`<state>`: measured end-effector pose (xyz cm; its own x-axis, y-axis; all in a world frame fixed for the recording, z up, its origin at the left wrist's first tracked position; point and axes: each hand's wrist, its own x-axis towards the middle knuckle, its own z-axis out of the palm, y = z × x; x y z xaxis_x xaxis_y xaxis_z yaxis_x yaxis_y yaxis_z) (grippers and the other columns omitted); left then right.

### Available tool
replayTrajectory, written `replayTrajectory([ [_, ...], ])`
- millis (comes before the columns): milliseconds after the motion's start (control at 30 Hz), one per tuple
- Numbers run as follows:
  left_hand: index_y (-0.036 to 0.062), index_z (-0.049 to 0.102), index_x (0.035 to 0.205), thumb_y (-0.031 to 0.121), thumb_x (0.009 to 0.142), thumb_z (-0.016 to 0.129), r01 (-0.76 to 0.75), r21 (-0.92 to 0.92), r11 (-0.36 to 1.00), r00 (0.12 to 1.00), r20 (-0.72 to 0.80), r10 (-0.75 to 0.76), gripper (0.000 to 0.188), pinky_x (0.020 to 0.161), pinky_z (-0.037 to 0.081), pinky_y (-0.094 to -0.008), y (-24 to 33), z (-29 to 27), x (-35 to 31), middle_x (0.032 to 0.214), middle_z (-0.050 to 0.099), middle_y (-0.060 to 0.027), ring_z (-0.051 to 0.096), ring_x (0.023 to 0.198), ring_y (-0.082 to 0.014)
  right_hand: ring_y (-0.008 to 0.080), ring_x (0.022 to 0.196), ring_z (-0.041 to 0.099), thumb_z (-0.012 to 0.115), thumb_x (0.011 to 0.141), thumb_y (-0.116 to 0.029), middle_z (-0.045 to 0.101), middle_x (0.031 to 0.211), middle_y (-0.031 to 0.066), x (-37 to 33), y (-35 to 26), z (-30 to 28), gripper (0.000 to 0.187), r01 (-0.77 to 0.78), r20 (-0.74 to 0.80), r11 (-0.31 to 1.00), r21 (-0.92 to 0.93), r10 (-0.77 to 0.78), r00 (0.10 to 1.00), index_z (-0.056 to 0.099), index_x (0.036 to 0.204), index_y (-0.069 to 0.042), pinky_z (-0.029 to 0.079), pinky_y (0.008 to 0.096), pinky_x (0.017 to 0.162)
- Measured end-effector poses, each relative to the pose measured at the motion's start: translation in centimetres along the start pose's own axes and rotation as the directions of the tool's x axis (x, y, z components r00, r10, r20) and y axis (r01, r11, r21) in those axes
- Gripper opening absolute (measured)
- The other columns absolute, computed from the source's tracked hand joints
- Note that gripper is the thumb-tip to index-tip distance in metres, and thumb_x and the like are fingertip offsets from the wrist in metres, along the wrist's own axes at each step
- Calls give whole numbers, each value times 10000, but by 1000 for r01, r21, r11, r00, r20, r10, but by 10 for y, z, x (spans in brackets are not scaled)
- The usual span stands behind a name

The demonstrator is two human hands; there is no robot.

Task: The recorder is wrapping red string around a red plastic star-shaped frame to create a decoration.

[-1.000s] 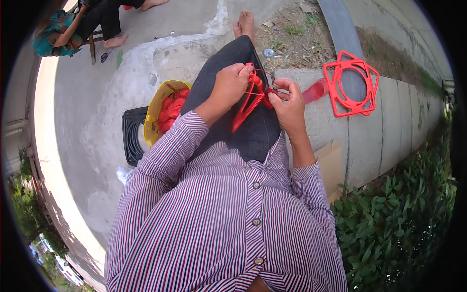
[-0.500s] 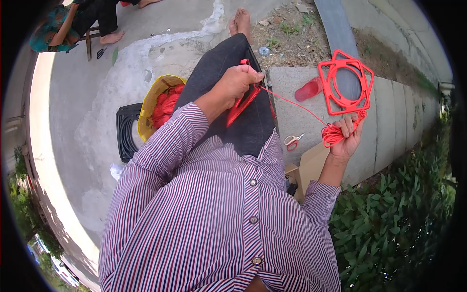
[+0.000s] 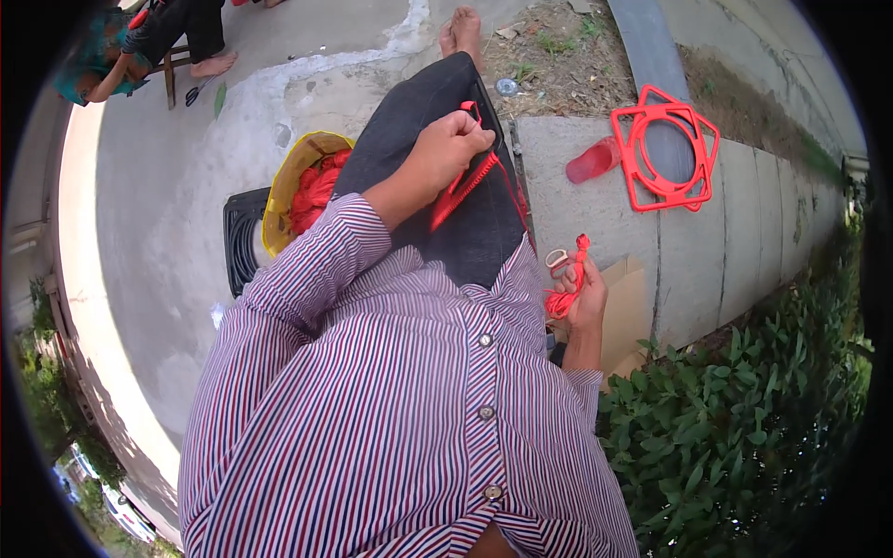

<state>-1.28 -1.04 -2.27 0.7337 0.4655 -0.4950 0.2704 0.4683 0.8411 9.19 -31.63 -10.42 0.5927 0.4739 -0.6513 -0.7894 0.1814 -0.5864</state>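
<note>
On my dark trouser leg rests a slim red frame (image 3: 448, 206), with red cord wound in tight turns along one edge. My left hand (image 3: 445, 149) is closed on its upper part, thumb and finger pinched together; the fingers hide what lies under them. A loose strand of cord (image 3: 512, 186) hangs from the frame down the side of my thigh. Low at my right side, my right hand (image 3: 588, 298) is closed around a bundle of red cord (image 3: 562, 304). Partly behind that bundle, scissors (image 3: 556, 259) with pale handles lie on the concrete.
Two red plastic frames (image 3: 640, 167) and a red translucent cup-like piece (image 3: 593, 162) lie at the right. A yellow container (image 3: 279, 200) of red material and a black crate (image 3: 244, 265) stand left. Cardboard (image 3: 628, 312) and bushes (image 3: 716, 428) are near right. Another person (image 3: 121, 65) sits far left.
My right hand has come down and toward my body with the cord bundle. The strand that stretched between my hands now hangs slack. My left hand has barely moved.
</note>
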Motion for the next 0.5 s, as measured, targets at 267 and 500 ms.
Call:
replayTrajectory([
  [267, 36, 617, 1094, 200, 851, 683, -818, 482, 313, 539, 456, 708, 301, 746, 495, -314, -10, 48, -63, 1038, 646, -108, 592, 802, -193, 108, 634, 543, 533, 957, -348, 586, 813, 47, -25, -3, 127, 401, 89, 463, 990, -113, -26, 886, 558, 1131, 12, 450, 256, 580],
  [500, 36, 644, 1051, 49, 865, 593, -656, 80, 751, 750, 190, 634, 194, 809, 481, -260, 52, 12, -22, 898, 573, -35, 569, 904, -144, 67, 607, 507, 574, 943, -242, 584, 881, 31, 36, -40, 136, 321, -35, 690, 996, -78, 79, 719, 584, 1150, 3, 396, 172, 518],
])
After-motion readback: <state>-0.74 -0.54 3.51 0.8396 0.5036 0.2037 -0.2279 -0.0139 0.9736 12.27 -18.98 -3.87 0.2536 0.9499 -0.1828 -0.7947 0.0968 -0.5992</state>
